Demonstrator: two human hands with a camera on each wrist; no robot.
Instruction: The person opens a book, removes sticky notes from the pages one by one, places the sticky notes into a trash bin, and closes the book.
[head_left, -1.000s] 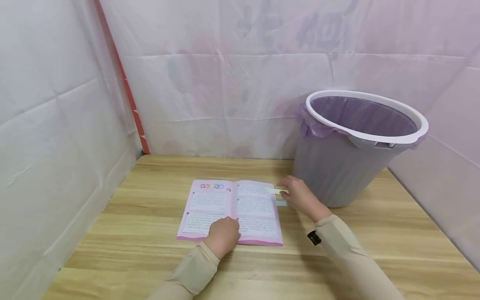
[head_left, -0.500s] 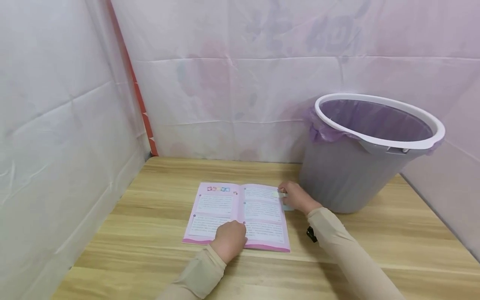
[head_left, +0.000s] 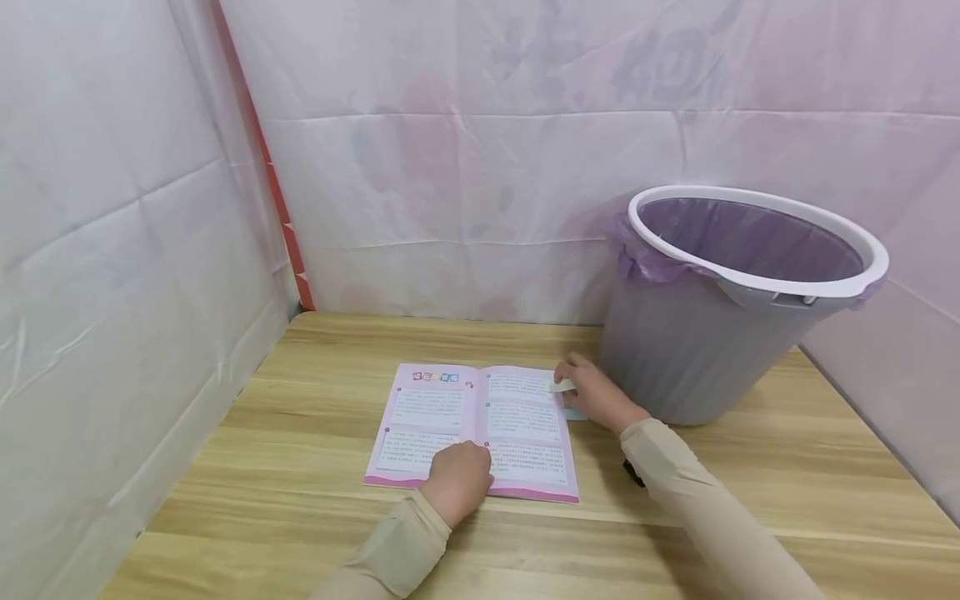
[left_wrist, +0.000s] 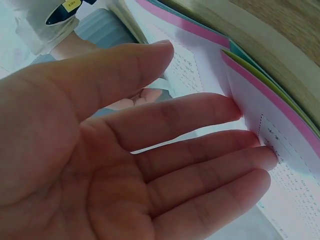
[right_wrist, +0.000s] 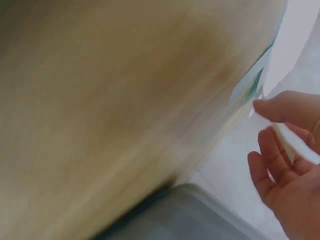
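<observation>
An open booklet [head_left: 438,410] with pink-edged printed pages lies on the wooden table. Near its lower middle, my left hand [head_left: 460,477] rests on the pages; in the left wrist view its fingers [left_wrist: 200,172] are nearly straight, their tips touching the paper. At the upper right page edge, my right hand [head_left: 596,397] pinches a pale yellow sticky tab [head_left: 561,386], which tilts up toward the fingers. A light blue tab [head_left: 577,414] sticks out of the booklet just below, partly covered by that hand.
A grey trash bin [head_left: 675,350] with a white rim ring [head_left: 757,198] and a purple liner [head_left: 647,263] stands behind and right of my right hand. Pale sheeting [head_left: 450,183] closes off the back and sides of the wooden table [head_left: 255,475].
My right hand has first come in closer to the page edge, then lifted slightly with the yellow tab, which now tilts. The head view has shifted a little. My left hand stays on the booklet.
</observation>
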